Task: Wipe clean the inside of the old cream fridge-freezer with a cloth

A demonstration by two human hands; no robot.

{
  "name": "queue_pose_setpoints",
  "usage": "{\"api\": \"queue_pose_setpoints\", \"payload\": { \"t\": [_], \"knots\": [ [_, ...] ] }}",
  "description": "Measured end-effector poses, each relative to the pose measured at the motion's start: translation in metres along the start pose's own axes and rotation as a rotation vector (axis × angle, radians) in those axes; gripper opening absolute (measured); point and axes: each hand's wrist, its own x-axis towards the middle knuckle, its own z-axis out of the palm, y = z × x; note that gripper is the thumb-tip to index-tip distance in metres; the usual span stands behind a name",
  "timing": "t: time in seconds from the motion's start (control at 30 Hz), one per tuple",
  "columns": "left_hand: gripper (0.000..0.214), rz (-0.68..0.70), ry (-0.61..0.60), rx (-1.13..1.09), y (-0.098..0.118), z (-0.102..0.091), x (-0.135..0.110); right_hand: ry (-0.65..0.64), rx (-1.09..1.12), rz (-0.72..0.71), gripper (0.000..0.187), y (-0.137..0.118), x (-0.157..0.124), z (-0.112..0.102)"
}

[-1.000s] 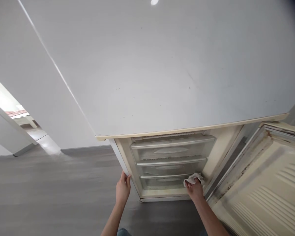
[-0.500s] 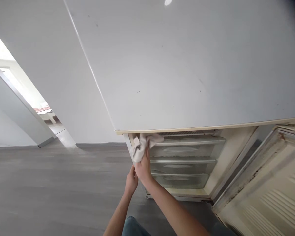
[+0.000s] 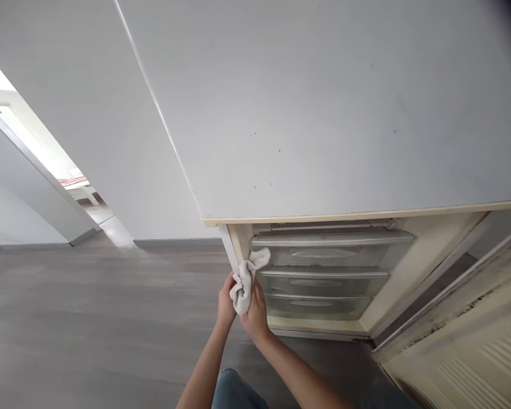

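Observation:
A whitish cloth is bunched in my right hand, which is closed around it at the left front edge of the open freezer. One end of the cloth sticks up toward the upper drawer. My left hand is on the outer side of that same edge, its fingers curled round it close to the cloth; the fingertips are partly hidden. Inside the freezer, clear-fronted drawers are stacked, all pushed in.
The freezer door stands open on the right, with dark stains along its seal. The wide grey-white top spans above the opening. Grey wooden floor stretches to the left, toward a bright doorway.
My right hand and the cloth have moved down along the freezer's left edge, from near the top corner to beside my left hand. The view has shifted slightly.

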Motion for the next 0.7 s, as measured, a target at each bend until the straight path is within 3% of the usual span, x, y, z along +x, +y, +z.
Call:
{"api": "queue_pose_setpoints", "payload": {
  "t": [0.33,0.53,0.7],
  "knots": [
    [0.047,0.045,-0.065,-0.031,-0.011,0.004,0.004,-0.179,-0.254,0.018,0.067,0.104,-0.125,0.027],
    [0.042,0.044,-0.031,0.064,-0.013,0.004,0.005,-0.523,-0.408,0.066,0.053,0.164,-0.181,0.029],
    [0.041,0.047,0.002,0.131,-0.024,0.005,0.01,-0.751,-0.52,-0.036,0.045,0.211,-0.208,0.021]
  ]
}}
